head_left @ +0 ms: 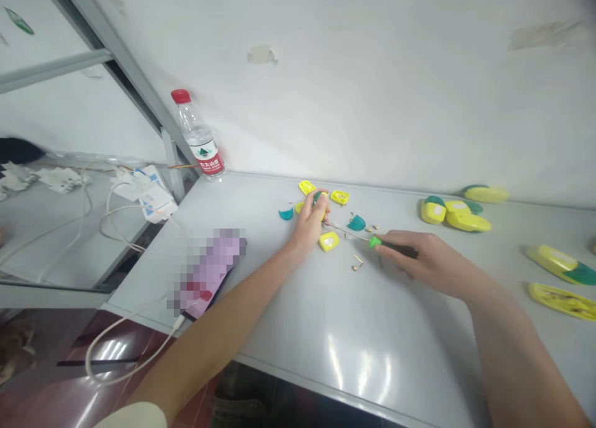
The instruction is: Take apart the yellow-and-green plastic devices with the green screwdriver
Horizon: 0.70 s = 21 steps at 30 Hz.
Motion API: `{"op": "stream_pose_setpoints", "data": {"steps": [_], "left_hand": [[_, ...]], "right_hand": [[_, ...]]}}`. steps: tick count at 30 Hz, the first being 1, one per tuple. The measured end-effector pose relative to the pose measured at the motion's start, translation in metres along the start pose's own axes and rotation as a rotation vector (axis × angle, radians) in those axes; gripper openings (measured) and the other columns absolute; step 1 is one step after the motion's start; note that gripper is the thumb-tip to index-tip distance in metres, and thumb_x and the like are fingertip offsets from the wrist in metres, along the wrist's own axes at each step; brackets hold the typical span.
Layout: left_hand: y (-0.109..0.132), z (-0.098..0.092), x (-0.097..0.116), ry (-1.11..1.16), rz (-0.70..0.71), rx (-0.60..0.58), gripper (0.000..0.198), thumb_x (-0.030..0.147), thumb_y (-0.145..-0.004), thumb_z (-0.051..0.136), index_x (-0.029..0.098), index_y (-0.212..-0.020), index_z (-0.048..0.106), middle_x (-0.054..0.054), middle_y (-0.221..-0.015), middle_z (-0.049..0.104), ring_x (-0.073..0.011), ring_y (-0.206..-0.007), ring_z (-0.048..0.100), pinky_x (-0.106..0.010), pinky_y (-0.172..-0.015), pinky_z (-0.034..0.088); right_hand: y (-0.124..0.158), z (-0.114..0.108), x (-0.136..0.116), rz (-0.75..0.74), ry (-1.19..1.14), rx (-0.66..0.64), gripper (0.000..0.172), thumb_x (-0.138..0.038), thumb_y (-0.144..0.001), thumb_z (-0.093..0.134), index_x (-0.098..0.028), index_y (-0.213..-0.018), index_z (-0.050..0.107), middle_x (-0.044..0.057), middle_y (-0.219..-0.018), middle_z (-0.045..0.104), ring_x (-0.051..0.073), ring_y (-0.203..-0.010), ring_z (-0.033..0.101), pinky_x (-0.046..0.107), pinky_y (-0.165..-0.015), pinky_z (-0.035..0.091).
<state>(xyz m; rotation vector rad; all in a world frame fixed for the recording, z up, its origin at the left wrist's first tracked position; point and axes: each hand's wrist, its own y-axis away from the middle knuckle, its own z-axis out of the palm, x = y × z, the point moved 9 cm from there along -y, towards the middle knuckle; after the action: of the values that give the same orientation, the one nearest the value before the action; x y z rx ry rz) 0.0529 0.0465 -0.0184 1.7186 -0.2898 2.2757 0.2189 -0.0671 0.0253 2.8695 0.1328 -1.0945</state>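
With the left hand [310,220] as clock centre, a phone [212,273] lies near, at 8 o'clock. Between 3 and 4, the right hand [431,254] is grasping a screwdriver [374,242] by its handle. Small metal pieces [356,267] and an open yellow shell [329,242] lie towards 5. The left hand itself is holding a small yellow-green case [318,196]; whether the screwdriver tip touches it, I cannot tell. Teal covers [357,222] lie at 3 and 9. Farther, at 10, stands a bottle [205,148].
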Motion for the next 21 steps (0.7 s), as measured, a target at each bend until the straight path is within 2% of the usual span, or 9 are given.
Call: {"op": "stream_pose_setpoints", "data": {"steps": [2, 4, 8, 10, 13, 17, 19, 21], "left_hand": [[0.000, -0.001, -0.001, 0.014, -0.010, 0.004, 0.029, 0.050, -0.099, 0.059, 0.025, -0.113, 0.060, 0.002, -0.083, 0.054, -0.0082, -0.068, 0.050, -0.021, -0.071, 0.045], [0.000, 0.000, -0.001, 0.019, -0.014, -0.001, 0.029, 0.050, -0.099, 0.059, 0.025, -0.114, 0.060, 0.002, -0.083, 0.053, -0.0081, -0.068, 0.050, -0.021, -0.071, 0.045], [0.000, 0.001, -0.001, 0.007, -0.004, -0.007, 0.028, 0.048, -0.101, 0.057, 0.024, -0.114, 0.059, 0.002, -0.084, 0.053, -0.0076, -0.067, 0.049, -0.021, -0.071, 0.045], [0.000, 0.001, -0.001, 0.000, -0.001, -0.009, 0.028, 0.049, -0.101, 0.057, 0.024, -0.113, 0.059, 0.002, -0.084, 0.054, -0.0075, -0.068, 0.050, -0.021, -0.071, 0.045], [-0.001, -0.001, -0.001, 0.008, -0.006, 0.004, 0.028, 0.049, -0.100, 0.059, 0.024, -0.113, 0.060, 0.002, -0.083, 0.054, -0.0075, -0.068, 0.050, -0.021, -0.072, 0.045], [-0.001, -0.002, -0.002, 0.040, -0.025, 0.019, 0.028, 0.049, -0.100, 0.058, 0.024, -0.112, 0.059, 0.003, -0.082, 0.053, -0.0076, -0.067, 0.049, -0.021, -0.070, 0.044], [-0.001, -0.001, -0.002, 0.040, -0.027, 0.016, 0.027, 0.048, -0.100, 0.058, 0.024, -0.112, 0.059, 0.003, -0.082, 0.053, -0.0076, -0.067, 0.049, -0.021, -0.070, 0.044], [-0.001, 0.000, -0.001, 0.042, -0.028, 0.015, 0.026, 0.047, -0.100, 0.058, 0.024, -0.112, 0.059, 0.003, -0.081, 0.053, -0.0075, -0.066, 0.049, -0.021, -0.069, 0.043]], "right_hand": [[-0.001, -0.003, -0.001, -0.019, 0.036, 0.045, 0.040, -0.061, -0.097, 0.058, -0.027, -0.102, 0.078, 0.005, -0.092, 0.074, 0.022, -0.075, 0.065, 0.034, -0.069, 0.051], [-0.002, -0.002, 0.001, -0.006, 0.044, 0.043, 0.042, -0.062, -0.096, 0.058, -0.027, -0.108, 0.078, 0.006, -0.097, 0.075, 0.024, -0.081, 0.067, 0.035, -0.073, 0.052], [0.001, 0.012, 0.005, 0.054, -0.038, -0.149, 0.050, -0.064, -0.102, 0.046, -0.024, -0.091, 0.075, 0.005, -0.086, 0.074, 0.024, -0.077, 0.065, 0.035, -0.070, 0.052], [0.003, 0.013, 0.004, 0.054, -0.062, -0.180, 0.051, -0.064, -0.102, 0.044, -0.024, -0.089, 0.073, 0.004, -0.083, 0.072, 0.023, -0.075, 0.063, 0.035, -0.069, 0.051], [0.002, 0.009, 0.004, 0.043, -0.074, -0.132, 0.045, -0.063, -0.101, 0.051, -0.025, -0.097, 0.075, 0.004, -0.086, 0.073, 0.021, -0.072, 0.062, 0.034, -0.066, 0.051], [-0.001, -0.004, -0.002, -0.023, -0.003, 0.051, 0.042, -0.063, -0.096, 0.059, -0.029, -0.111, 0.078, 0.006, -0.101, 0.076, 0.024, -0.082, 0.067, 0.036, -0.075, 0.053], [-0.001, -0.002, -0.002, -0.003, -0.005, 0.027, 0.043, -0.064, -0.096, 0.057, -0.028, -0.107, 0.078, 0.006, -0.096, 0.076, 0.025, -0.081, 0.067, 0.036, -0.073, 0.053], [0.001, 0.005, -0.002, 0.026, -0.024, -0.064, 0.046, -0.063, -0.100, 0.050, -0.026, -0.095, 0.076, 0.005, -0.086, 0.074, 0.024, -0.075, 0.065, 0.035, -0.069, 0.052]]}}
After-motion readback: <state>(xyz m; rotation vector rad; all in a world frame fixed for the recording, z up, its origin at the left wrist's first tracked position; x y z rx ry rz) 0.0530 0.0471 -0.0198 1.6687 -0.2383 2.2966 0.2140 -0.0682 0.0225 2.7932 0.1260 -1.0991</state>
